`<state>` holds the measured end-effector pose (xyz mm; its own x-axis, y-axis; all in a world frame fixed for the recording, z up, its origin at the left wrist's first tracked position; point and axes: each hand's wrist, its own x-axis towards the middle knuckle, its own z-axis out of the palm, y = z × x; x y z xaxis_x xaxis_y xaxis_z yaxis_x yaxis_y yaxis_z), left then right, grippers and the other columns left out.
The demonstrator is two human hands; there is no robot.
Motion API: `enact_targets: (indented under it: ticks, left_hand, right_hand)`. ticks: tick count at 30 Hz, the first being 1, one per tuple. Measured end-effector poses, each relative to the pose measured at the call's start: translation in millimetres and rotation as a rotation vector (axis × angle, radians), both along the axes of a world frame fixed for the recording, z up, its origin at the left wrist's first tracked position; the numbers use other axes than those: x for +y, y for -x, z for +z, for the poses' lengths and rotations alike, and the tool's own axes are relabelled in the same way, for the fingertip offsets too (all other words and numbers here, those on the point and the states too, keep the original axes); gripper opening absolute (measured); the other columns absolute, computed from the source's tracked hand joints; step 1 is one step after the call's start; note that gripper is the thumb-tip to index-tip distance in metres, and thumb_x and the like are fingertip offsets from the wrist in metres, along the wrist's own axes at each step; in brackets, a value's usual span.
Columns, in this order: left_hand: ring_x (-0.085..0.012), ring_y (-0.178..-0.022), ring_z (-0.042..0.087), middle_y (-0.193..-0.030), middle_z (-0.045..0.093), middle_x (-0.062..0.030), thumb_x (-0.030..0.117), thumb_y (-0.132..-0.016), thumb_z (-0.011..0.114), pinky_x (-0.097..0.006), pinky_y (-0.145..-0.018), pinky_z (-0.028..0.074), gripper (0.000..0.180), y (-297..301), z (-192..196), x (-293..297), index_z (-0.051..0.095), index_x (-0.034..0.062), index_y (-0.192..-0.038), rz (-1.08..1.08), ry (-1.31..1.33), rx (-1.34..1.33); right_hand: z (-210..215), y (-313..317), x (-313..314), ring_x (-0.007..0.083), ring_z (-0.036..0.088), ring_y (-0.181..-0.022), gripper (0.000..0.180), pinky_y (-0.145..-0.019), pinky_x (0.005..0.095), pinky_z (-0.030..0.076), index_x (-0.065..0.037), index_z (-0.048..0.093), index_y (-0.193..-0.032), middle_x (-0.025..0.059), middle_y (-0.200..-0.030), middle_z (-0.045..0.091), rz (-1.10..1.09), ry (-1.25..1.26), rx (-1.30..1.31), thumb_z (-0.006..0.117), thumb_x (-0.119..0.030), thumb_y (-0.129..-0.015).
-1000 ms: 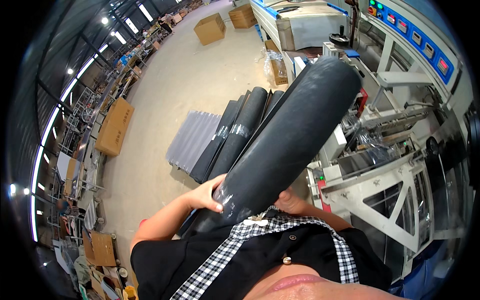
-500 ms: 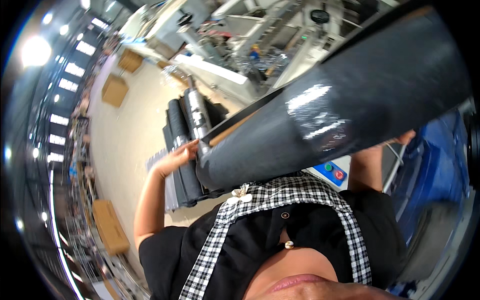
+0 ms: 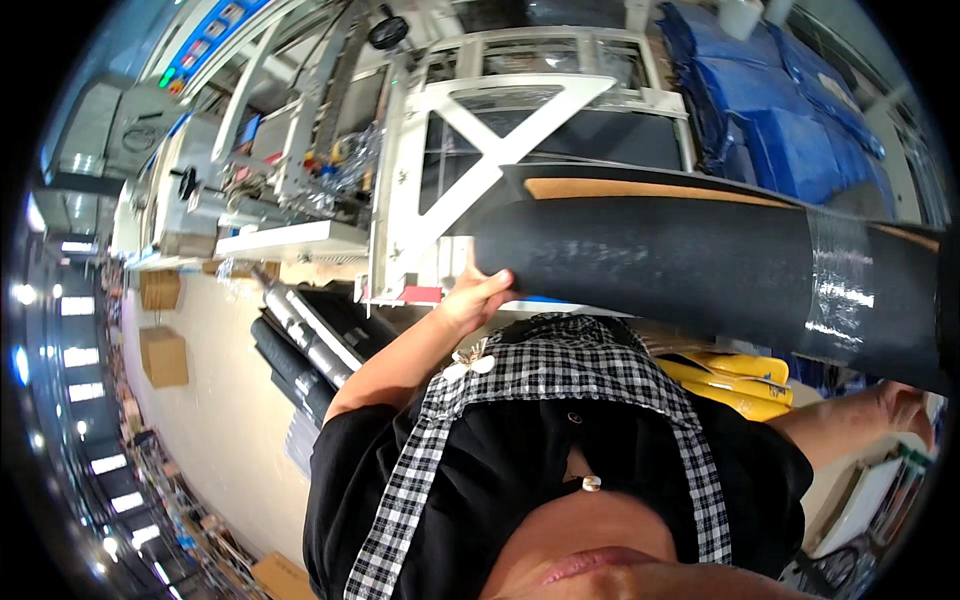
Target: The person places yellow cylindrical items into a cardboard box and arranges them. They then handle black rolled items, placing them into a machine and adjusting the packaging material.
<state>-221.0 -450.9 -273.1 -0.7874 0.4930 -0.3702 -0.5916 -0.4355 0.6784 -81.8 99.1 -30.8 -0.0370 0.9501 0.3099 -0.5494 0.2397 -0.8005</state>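
A long roll of black sheet material [image 3: 660, 250] lies across in front of my chest, a clear tape band [image 3: 840, 280] wound round it toward the right. A brown layer [image 3: 650, 190] shows along its far edge. My left hand [image 3: 482, 295] is closed on the roll's left end, thumb on the near side and the other fingers partly hidden behind it. My right hand [image 3: 905, 410] holds the roll from below near its right end, with most of its fingers out of sight. Just beyond the roll stands a white machine frame [image 3: 490, 145].
Blue-wrapped stacks [image 3: 780, 130] are at the far right. More black rolls [image 3: 300, 350] lie at the left, near cardboard boxes [image 3: 163, 357] on the floor. Yellow bags [image 3: 735, 385] show beneath the roll. A machine with a handwheel [image 3: 388, 33] stands at the far left.
My body and view have turned right. The roll has swung from a diagonal to nearly level and now lies in front of the white frame. Both hands stay on it.
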Motion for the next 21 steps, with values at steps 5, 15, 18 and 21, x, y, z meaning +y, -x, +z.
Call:
enact_targets:
  ticks: [5, 15, 18, 21]
  left_hand:
    - [-0.019, -0.109, 0.059, -0.118, 0.057, -0.0053, 0.008, -0.083, 0.075, -0.036, -0.091, 0.054, 0.055, 60.2, -28.1, 103.7, 0.045, 0.0109, -0.128, -0.233, 0.1, 0.015]
    - [-0.0215, -0.115, 0.056, -0.121, 0.057, -0.005, 0.009, -0.084, 0.074, -0.043, -0.096, 0.049, 0.055, 170.2, -107.8, 198.5, 0.043, 0.0136, -0.13, -0.196, 0.385, 0.048]
    - [-0.0208, -0.117, 0.054, -0.126, 0.054, -0.0057, 0.009, -0.085, 0.073, -0.04, -0.097, 0.048, 0.058, 187.5, -134.0, 201.3, 0.042, 0.011, -0.133, -0.086, 0.418, 0.026]
    - [-0.0193, -0.114, 0.055, -0.125, 0.055, -0.0057, 0.009, -0.084, 0.073, -0.036, -0.094, 0.048, 0.061, 198.8, -147.9, 199.0, 0.042, 0.0105, -0.136, -0.007, 0.439, 0.014]
  right_hand:
    - [-116.0, -36.9, 82.6, 0.0353, 0.045, -0.128, 0.064, -0.108, 0.0528, 0.037, -0.003, 0.047, -0.136, 0.0162, -0.139, 0.049, 0.02, 0.215, -0.034, 0.059, -0.042, -0.087]
    - [-306.2, 27.7, 161.7, 0.0308, 0.053, -0.119, 0.058, -0.104, 0.0494, 0.041, -0.006, 0.056, -0.128, 0.0108, -0.13, 0.057, 0.133, 0.595, -0.051, 0.056, -0.047, -0.087]
    - [-336.0, 74.9, 176.2, 0.0312, 0.051, -0.12, 0.058, -0.104, 0.0495, 0.041, -0.005, 0.054, -0.129, 0.0112, -0.132, 0.055, 0.152, 0.653, -0.077, 0.057, -0.046, -0.087]
    - [-351.6, 117.0, 175.6, 0.0329, 0.051, -0.121, 0.061, -0.104, 0.05, 0.041, -0.005, 0.05, -0.132, 0.0127, -0.135, 0.052, 0.229, 0.662, -0.084, 0.056, -0.046, -0.088]
